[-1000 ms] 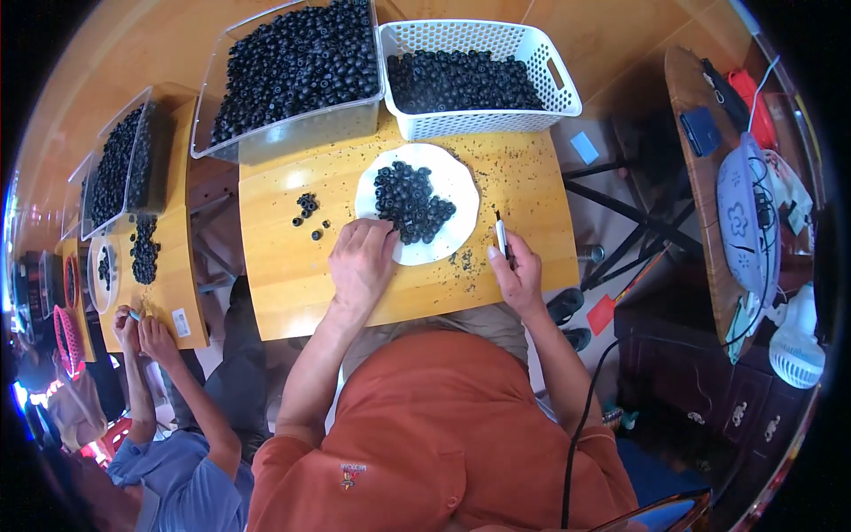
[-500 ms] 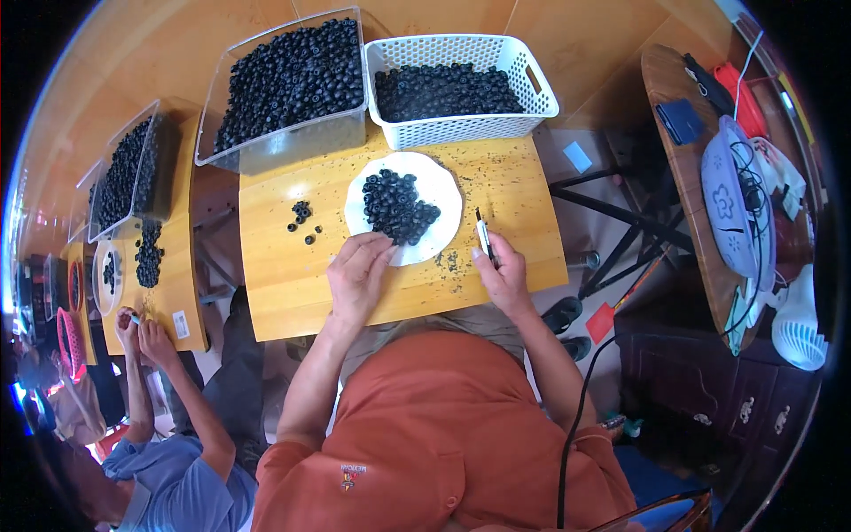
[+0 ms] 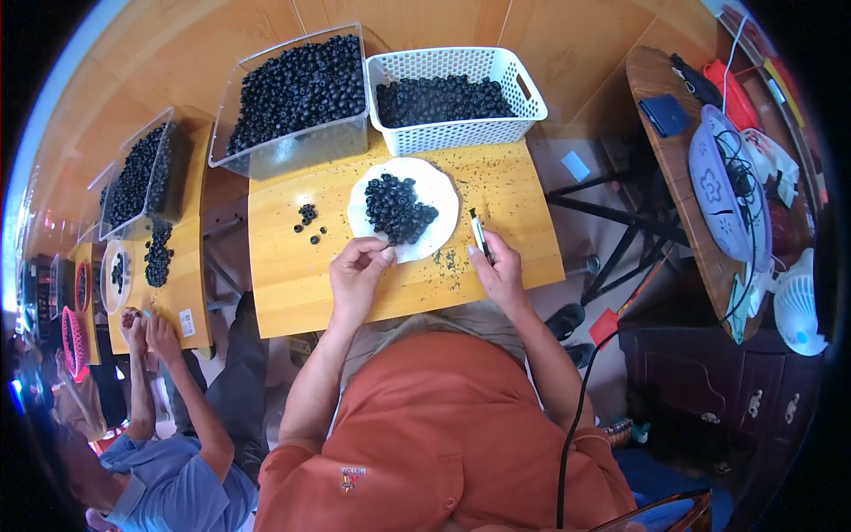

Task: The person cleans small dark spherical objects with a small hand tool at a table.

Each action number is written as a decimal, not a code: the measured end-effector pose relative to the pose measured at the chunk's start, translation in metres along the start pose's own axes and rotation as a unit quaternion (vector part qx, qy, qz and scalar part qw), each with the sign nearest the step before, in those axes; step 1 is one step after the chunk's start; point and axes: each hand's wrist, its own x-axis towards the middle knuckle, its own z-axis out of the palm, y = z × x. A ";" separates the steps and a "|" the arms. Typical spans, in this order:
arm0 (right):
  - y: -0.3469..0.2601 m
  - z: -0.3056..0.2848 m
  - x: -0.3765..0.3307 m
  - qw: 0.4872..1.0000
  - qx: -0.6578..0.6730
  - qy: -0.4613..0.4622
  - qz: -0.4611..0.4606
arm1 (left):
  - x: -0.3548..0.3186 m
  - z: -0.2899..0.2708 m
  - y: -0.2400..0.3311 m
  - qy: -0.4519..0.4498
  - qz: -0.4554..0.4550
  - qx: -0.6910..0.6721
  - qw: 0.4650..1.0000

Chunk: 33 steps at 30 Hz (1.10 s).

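Taken the white plate (image 3: 425, 191) as landmark, left to right. Far left of the plate: a clear plastic tub (image 3: 133, 186) of small dark round fruits on a neighbouring desk, and a co-worker's two hands (image 3: 146, 330) busy at its near edge. Just left of the plate: a few loose dark fruits (image 3: 308, 222), matte and bead-like, on the pale wooden desk (image 3: 292, 284). Behind the plate: a big clear tub (image 3: 297, 97) and a white lattice basket (image 3: 456, 97), both heaped with the same fruit.

At the plate's near-left rim: left hand (image 3: 357, 275), grip narrow, fingertips pinched together, seemingly on one small fruit, though too tiny to tell for sure. On the plate: a heaped dark pile (image 3: 399, 208), smooth rounded skins. Right of the plate: right hand (image 3: 498, 266), grip closed round a slim pen-like tool (image 3: 479, 235), tip pointing away from the body.

Judged best done slowly: fruit pinched lightly so as not to crush it, tool tip brought close and steady, crumbs (image 3: 448, 259) kept off the plate.
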 end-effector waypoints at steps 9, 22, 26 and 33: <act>0.003 0.001 -0.002 1.000 -0.002 -0.002 -0.017 | -0.006 0.002 0.017 0.016 -0.156 -0.190 0.969; -0.001 0.001 -0.004 0.999 0.005 0.006 -0.031 | -0.008 0.008 0.014 -0.021 -0.177 -0.252 0.951; -0.006 0.001 -0.004 0.999 0.002 0.008 -0.031 | -0.007 0.009 0.015 -0.022 -0.190 -0.295 0.936; -0.004 0.001 -0.003 1.000 0.026 -0.002 -0.016 | -0.003 0.010 0.018 0.000 -0.227 -0.311 0.923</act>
